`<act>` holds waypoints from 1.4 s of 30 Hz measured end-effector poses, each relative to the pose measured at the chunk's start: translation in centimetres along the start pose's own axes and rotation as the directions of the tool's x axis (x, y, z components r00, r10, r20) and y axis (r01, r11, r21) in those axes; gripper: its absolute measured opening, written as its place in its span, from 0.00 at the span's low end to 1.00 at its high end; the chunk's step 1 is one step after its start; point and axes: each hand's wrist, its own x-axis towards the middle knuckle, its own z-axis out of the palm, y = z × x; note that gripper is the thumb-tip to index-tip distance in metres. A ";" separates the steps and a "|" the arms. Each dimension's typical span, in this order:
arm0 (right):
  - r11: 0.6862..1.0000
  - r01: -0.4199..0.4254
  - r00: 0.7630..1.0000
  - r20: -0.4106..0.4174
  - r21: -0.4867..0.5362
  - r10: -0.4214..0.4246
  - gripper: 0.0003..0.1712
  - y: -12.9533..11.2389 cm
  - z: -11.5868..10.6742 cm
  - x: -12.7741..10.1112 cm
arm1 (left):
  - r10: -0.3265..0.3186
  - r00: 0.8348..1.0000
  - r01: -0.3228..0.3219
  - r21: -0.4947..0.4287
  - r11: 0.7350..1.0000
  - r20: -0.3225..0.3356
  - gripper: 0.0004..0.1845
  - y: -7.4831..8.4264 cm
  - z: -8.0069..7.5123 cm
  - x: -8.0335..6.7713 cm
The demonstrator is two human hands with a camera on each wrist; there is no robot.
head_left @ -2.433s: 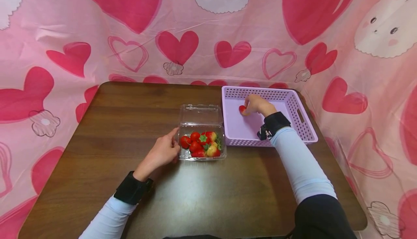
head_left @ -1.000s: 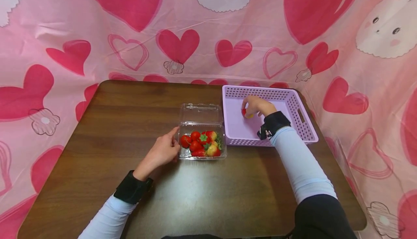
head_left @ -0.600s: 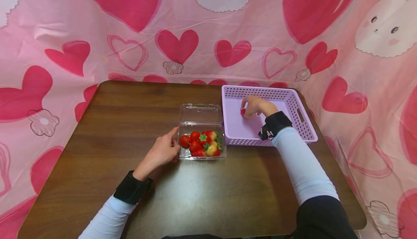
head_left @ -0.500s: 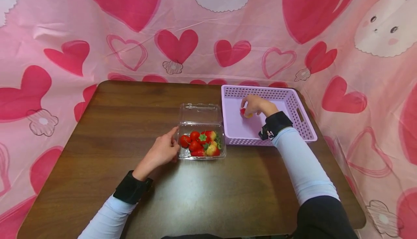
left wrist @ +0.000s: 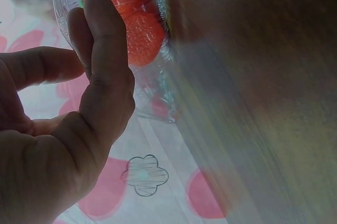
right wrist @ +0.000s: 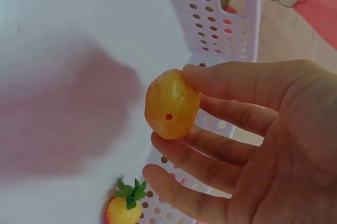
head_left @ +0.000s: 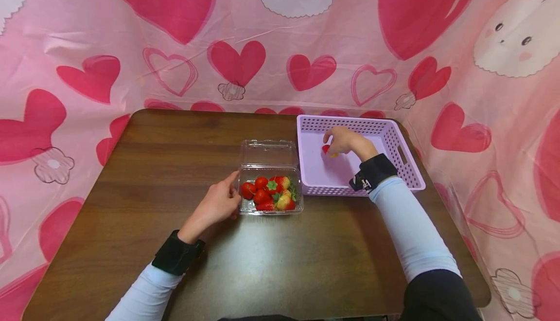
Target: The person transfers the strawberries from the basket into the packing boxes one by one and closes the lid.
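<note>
My right hand [head_left: 344, 141] is inside the lilac basket [head_left: 312, 175], low over its floor. In the right wrist view its thumb and fingertips pinch a strawberry [right wrist: 172, 105], whose yellow end with a small red hole faces the camera. A second strawberry [right wrist: 124, 211], with green leaves, lies in the basket beyond the fingers. My left hand [head_left: 218, 199] is at the left side of a clear plastic clamshell box [head_left: 247, 210], index finger extended against its edge. Several red and part-yellow strawberries [head_left: 262, 196] fill the box, whose lid [head_left: 269, 153] is folded back.
The basket stands right of the box, close against it, on a dark wooden table [head_left: 175, 151]. Its perforated walls rise around the right hand. A pink heart-print cloth [head_left: 271, 102] hangs behind the table and along its sides.
My right fingers have shifted around the strawberry low in the basket, and the right wrist has moved slightly right and toward me. My left hand and the box have stayed in place.
</note>
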 end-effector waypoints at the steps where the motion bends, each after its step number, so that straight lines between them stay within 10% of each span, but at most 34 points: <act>1: 1.000 0.007 1.000 -0.004 -0.001 -0.007 0.25 0.0 0.1 0.0 | 0.001 1.000 -0.001 0.000 1.000 0.000 0.39 0.0 0.0 0.0; 42: 0.985 0.173 0.975 -0.139 -0.001 -0.171 0.23 -0.9 2.0 -2.6 | 0.000 1.000 0.000 -0.009 1.000 0.012 0.40 -0.1 -0.1 0.1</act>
